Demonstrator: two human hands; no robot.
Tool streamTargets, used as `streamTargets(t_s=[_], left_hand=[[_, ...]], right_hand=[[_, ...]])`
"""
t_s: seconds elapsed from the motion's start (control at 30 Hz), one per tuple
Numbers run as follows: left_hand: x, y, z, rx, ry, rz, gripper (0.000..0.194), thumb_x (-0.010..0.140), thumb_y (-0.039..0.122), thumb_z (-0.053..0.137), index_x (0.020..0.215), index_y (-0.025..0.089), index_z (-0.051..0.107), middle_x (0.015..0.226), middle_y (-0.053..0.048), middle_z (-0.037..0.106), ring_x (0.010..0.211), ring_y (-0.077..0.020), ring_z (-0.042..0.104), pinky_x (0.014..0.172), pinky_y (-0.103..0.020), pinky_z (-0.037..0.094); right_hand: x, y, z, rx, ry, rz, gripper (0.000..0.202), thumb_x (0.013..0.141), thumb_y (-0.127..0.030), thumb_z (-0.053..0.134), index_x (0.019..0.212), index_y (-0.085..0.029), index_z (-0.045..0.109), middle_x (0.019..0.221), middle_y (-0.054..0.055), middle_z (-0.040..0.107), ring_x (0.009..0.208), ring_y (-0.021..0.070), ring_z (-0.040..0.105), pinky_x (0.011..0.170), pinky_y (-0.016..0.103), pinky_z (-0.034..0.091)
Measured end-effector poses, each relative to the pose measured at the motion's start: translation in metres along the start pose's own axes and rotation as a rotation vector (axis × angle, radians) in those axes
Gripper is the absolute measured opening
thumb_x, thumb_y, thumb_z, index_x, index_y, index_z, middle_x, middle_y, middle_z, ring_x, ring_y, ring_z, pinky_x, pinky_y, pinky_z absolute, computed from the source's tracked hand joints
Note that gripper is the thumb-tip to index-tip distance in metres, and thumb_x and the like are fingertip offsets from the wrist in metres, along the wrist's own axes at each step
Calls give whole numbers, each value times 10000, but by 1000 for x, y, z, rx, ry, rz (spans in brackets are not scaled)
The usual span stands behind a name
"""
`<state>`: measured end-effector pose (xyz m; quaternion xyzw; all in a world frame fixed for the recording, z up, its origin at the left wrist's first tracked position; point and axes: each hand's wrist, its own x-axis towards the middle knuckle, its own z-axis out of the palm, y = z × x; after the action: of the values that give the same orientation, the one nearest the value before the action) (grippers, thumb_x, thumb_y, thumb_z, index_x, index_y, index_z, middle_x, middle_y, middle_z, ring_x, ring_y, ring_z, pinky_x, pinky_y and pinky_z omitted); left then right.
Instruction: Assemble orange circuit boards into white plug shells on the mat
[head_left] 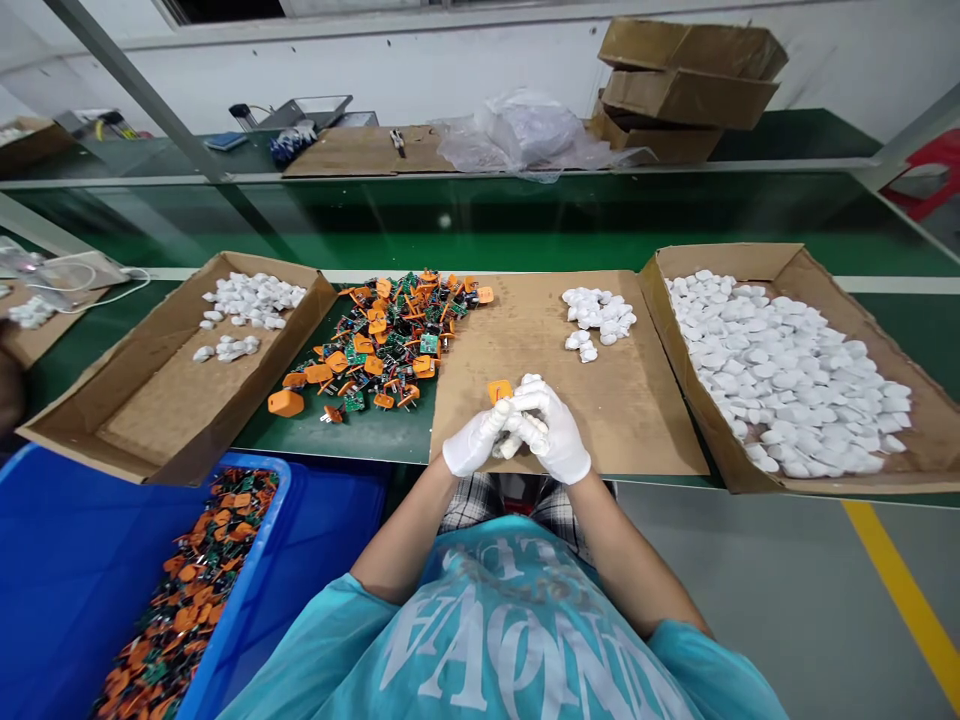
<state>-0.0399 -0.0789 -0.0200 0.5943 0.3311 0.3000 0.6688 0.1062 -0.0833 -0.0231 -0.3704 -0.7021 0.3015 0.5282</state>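
Note:
Both my hands wear white gloves and meet over the front of a cardboard sheet [637,420]. My left hand [474,442] is closed, with an orange plug part [499,391] sticking up at its fingertips. My right hand [556,435] is closed too, fingers bent in against the left; what it grips, if anything, is hidden. Left of the sheet lies a heap of orange plug parts with green circuit boards [382,340]. Small white plastic pieces [600,312] sit in a loose group farther back on the sheet.
A cardboard tray [142,420] at left holds some white pieces; another tray [806,258] at right holds many more. Below left, a blue bin [281,500] contains more orange parts. Behind are stacked boxes [690,95] and plastic wrap [517,130]. Someone's hand blurs at the left edge.

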Motion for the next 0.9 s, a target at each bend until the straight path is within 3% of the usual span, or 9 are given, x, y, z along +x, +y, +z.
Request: streamTargets(t_s=[0.17, 0.37, 0.5, 0.7, 0.8, 0.9], left_hand=[[0, 1, 5, 87, 38, 8, 752, 724, 872, 195, 526, 191, 442, 449, 21, 363, 470, -103, 305, 511, -287, 287], [-1, 0, 10, -50, 197, 42, 722, 739, 852, 250, 770, 178, 506, 512, 52, 373, 447, -88, 280, 454, -250, 241], [0, -3, 13, -34, 298, 93, 676, 754, 818, 349, 813, 173, 543, 590, 20, 457, 515, -110, 379, 498, -267, 325], [0, -5, 13, 8, 384, 143, 644, 777, 779, 388, 886, 182, 601, 663, -16, 537, 568, -145, 427, 573, -316, 410], [1, -10, 11, -34, 382, 115, 664, 774, 794, 360, 886, 180, 587, 661, -11, 529, 561, -137, 423, 545, -303, 401], [3, -16, 10, -139, 345, 48, 713, 759, 835, 273, 820, 180, 547, 578, 22, 459, 486, -104, 361, 446, -255, 312]], right_hand=[[-2, -1, 1, 77, 6, 27, 259, 925, -433, 504, 848, -239, 657, 890, 37, 646, 866, 188, 629, 835, 405, 521], [-6, -4, 1, -94, 236, -16, 252, 968, -277, 429, 1027, -256, 673, 1082, 61, 683, 1069, 198, 627, 977, 417, 495], [-6, -6, 3, -191, 189, -104, 175, 907, -224, 546, 1025, -258, 672, 1101, 65, 668, 1050, 200, 648, 980, 423, 514], [-8, -5, 9, -324, 175, -233, 262, 862, -159, 581, 1096, -256, 646, 1058, 75, 675, 1027, 210, 661, 889, 389, 566], [-7, -4, 7, -294, 146, -240, 275, 862, -173, 581, 1121, -243, 641, 1086, 89, 670, 1057, 224, 651, 927, 414, 547], [-5, -3, 4, -205, 113, -176, 239, 891, -209, 557, 1112, -248, 641, 1113, 87, 668, 1101, 228, 638, 1000, 453, 501]])
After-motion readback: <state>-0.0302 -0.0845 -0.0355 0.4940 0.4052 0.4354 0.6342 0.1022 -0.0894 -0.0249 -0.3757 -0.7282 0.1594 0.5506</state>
